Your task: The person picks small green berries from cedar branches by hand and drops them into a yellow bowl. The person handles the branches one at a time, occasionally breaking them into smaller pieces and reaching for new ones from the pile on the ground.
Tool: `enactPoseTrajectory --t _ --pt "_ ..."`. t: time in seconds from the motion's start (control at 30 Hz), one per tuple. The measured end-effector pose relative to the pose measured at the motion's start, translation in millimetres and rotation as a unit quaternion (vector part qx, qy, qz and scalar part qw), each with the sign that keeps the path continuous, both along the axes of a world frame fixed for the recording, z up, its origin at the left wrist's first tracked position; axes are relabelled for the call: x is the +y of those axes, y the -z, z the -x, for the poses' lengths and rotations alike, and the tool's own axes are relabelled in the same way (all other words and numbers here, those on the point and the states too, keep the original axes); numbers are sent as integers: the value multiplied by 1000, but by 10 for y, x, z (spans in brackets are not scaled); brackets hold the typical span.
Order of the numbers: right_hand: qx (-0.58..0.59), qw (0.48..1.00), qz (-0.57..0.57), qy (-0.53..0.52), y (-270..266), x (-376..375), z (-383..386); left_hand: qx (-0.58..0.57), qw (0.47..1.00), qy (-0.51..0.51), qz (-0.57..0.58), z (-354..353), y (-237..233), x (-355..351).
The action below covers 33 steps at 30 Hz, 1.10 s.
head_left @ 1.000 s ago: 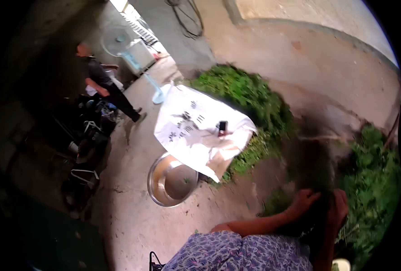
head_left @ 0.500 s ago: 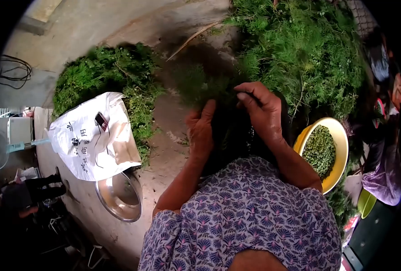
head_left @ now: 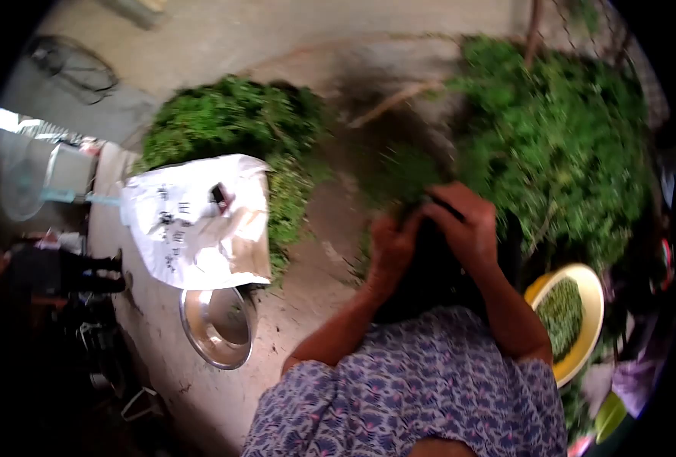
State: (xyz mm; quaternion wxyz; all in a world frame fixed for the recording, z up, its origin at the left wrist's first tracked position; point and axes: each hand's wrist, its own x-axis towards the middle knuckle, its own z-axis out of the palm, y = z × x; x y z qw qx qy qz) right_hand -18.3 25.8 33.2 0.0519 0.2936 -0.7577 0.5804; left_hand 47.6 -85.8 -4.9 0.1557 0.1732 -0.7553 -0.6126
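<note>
My left hand [head_left: 391,247] is closed on a leafy green sprig [head_left: 400,174], which fans out beyond my fingers and is smeared by motion. Close against it, my right hand [head_left: 469,227] pinches thumb and fingers together at the base of the sprig; what lies between those fingertips is too small to make out. Beside my right forearm stands a yellow bowl [head_left: 594,308] holding a heap of small green berries [head_left: 560,318]. A large pile of cut green branches [head_left: 566,152] lies past my right hand.
On the left, a second pile of greenery [head_left: 223,114] lies behind a white sack [head_left: 151,228] with dark lettering and a small dark object [head_left: 220,198] on it. A metal basin [head_left: 188,320] sits below the sack. A thin stick [head_left: 391,103] lies ahead on the floor.
My two hands have come together at the sprig, where there was a gap between them. The whole view has shifted, so surroundings appear farther right, and the picture is more blurred.
</note>
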Motion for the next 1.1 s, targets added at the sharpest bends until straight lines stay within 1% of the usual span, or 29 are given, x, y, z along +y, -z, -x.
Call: enactPoseTrajectory --t 0.03,0.07,0.1,0.13,0.17,0.2,0.23,0.27,0.3,0.33,0.37,0.4,0.43,0.5,0.57,0.6,0.63,0.67,0.7,0.73,0.77,0.8,0.83,0.9,0.93,0.97,1.0,1.03,1.1 --pt "34 999 -13 21 63 12 -14 49 999 3 -8 25 97 23" --pt "32 999 -26 35 49 5 -32 97 995 0 -7 50 184 -13" --pt "-81 995 49 30 143 4 -43 94 995 12 29 37 127 -35" --pt "-229 961 155 4 190 9 -19 91 995 5 -41 43 19 -19" --pt "-340 924 174 -22 133 59 6 93 995 -1 -41 48 14 -68" --pt "-354 917 178 -34 116 96 31 110 994 -16 2 36 42 -55" --pt "-372 910 179 -27 86 167 68 100 994 -15 52 24 114 -50" --pt "-409 886 217 -20 -13 199 63 118 962 -4 244 5 211 -95" --pt "-439 861 258 -6 -122 213 42 131 914 -11 384 -34 309 -75" --pt "-448 851 272 -20 -121 283 80 133 903 -17 409 -73 385 -63" --pt "-458 840 288 -44 -82 348 133 63 986 47 144 -38 151 -25" --pt "-447 840 303 -45 -19 378 172 -8 991 25 -128 -10 -86 18" --pt "-432 842 318 -54 29 383 228 -14 990 37 -139 0 -95 34" --pt "-400 859 318 -42 -23 355 259 43 993 66 -82 13 -151 24" --pt "-347 903 250 -34 -155 319 267 41 991 87 -94 8 -160 22" --pt "-324 923 198 -56 -226 332 271 38 989 97 -107 -4 -165 21" --pt "-324 923 199 -53 -208 321 295 37 989 100 -107 -10 -173 21" --pt "-238 955 139 -105 -176 301 338 38 987 104 -116 -12 -182 22" --pt "-150 974 77 -154 -156 294 352 38 986 108 -124 -15 -191 20" --pt "-208 957 68 -189 -155 303 324 37 985 110 -124 -10 -191 16" --pt "-208 957 69 -188 -128 299 319 51 988 117 -90 -2 -199 15" --pt "-172 962 38 -210 -75 286 318 65 989 124 -55 2 -207 13" --pt "-137 963 8 -231 -33 281 321 63 989 126 -55 7 -216 8" --pt "-142 960 28 -241 -27 291 281 62 989 136 -25 -9 -226 4" --pt "-121 964 26 -236 -64 287 252 59 988 139 -25 -9 -193 11" --pt "-100 968 23 -230 -80 291 215 78 984 130 -90 -16 -142 20" --pt "-138 966 36 -217 -56 299 185 97 976 119 -156 -22 -113 29" --pt "-139 966 37 -215 -17 293 158 95 976 120 -156 -20 -113 35" --pt "-251 947 129 -154 76 259 113 76 976 90 -180 -6 -126 49"
